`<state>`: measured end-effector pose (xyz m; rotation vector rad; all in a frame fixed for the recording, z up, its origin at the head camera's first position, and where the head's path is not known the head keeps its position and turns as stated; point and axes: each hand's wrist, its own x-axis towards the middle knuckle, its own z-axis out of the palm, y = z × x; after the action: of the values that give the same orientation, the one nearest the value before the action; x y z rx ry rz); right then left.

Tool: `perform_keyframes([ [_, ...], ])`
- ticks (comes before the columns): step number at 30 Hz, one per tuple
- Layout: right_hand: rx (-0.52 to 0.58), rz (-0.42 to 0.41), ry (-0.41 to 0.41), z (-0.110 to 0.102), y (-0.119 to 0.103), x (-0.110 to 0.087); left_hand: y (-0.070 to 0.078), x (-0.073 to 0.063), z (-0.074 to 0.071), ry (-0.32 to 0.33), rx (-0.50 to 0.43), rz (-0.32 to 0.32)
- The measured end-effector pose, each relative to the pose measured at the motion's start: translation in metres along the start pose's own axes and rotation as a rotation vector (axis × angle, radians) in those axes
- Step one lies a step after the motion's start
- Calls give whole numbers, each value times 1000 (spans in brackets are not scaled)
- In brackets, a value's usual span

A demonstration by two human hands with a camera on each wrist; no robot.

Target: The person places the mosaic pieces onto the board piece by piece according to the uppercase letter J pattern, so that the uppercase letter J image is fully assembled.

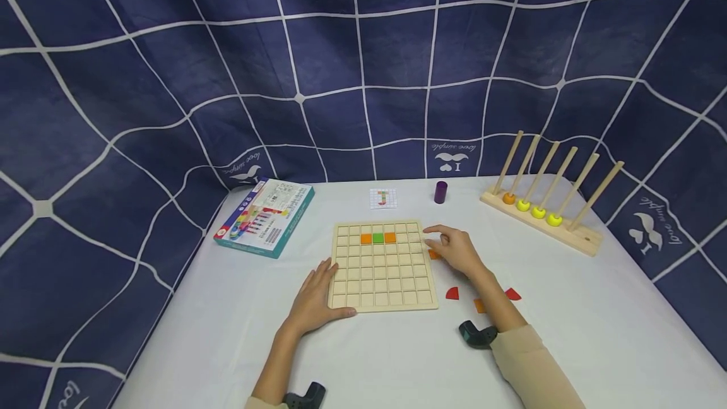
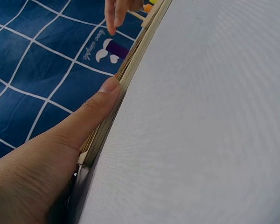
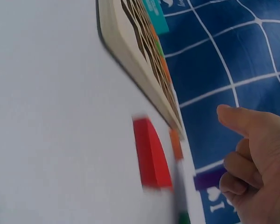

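A wooden grid board [image 1: 382, 278] lies on the white table, with two orange square tiles [image 1: 366, 239] and a green square tile [image 1: 378, 238] between them in one row. My left hand [image 1: 314, 302] rests against the board's near left corner, its thumb [image 2: 100, 100] along the near edge. Over the board's right edge hovers my right hand [image 1: 457, 251], thumb and forefinger apart, with nothing visible between them. Just below those fingers is a loose orange tile [image 1: 434, 255], partly covered. Red quarter-round pieces [image 1: 452, 293] and another orange tile [image 1: 479, 305] lie nearer me.
Behind the board are a small pattern card [image 1: 383, 198] and a purple cylinder [image 1: 440, 192]. A flat box [image 1: 265, 216] sits at the left. On the right stands a wooden peg rack [image 1: 542, 216] with orange and yellow beads. A blue checked cloth [image 1: 392, 112] hangs behind.
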<state>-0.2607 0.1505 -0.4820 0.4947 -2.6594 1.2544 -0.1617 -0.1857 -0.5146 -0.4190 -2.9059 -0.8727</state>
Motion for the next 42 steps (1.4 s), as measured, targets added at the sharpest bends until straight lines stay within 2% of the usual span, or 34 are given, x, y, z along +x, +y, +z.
perform_keyframes([
  [3, -45, -1, 3, -11, 4, -7, 0, 0, 0, 2, 2, 2],
  [7, -103, 18, -52, -17, 10, -15, 0, 0, 0, 12, 1, 9],
  [11, -152, 41, -120, -18, 16, -22, -1, 0, 1, 13, 5, 18],
  [16, -187, 43, -143, -15, 22, -24, -3, 0, 3, 18, 13, 26],
  [21, -215, 48, -119, -15, 24, -25, -2, 0, 2, 14, 9, 23],
  [26, -212, 35, -49, -15, 19, -24, 0, 0, 3, 24, 38, 33],
  [31, -184, -14, 30, -11, 7, -19, 5, 0, 5, 41, 52, 36],
  [35, -176, -58, 64, 1, -6, -14, 9, -1, 10, 37, 61, 29],
  [42, -122, -87, 28, 33, -31, -2, 13, 0, 12, 35, 76, 17],
])
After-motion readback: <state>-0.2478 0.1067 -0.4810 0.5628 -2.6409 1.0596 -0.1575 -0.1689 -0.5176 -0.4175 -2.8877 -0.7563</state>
